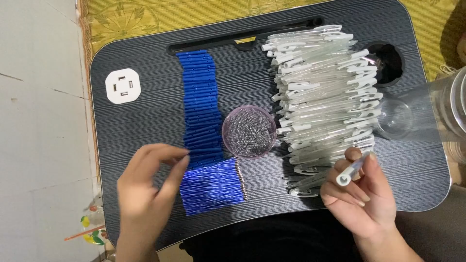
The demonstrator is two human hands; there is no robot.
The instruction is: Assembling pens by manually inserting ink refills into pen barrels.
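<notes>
Left hand [145,187]: released, fingers loosely curled, tips touching the left edge of the bundle of blue refills [213,187] lying near the front of the dark lap tray [145,116]. Right hand [361,194]: grasping one clear pen barrel [353,169] between thumb and fingers, white end pointing near-left. Just beyond it, a large stack of clear pen barrels [323,97] occupies the right half of the tray. A column of blue caps [199,102] runs from far to near, left of centre. Round dish of small springs [249,131] sits between column and stack
</notes>
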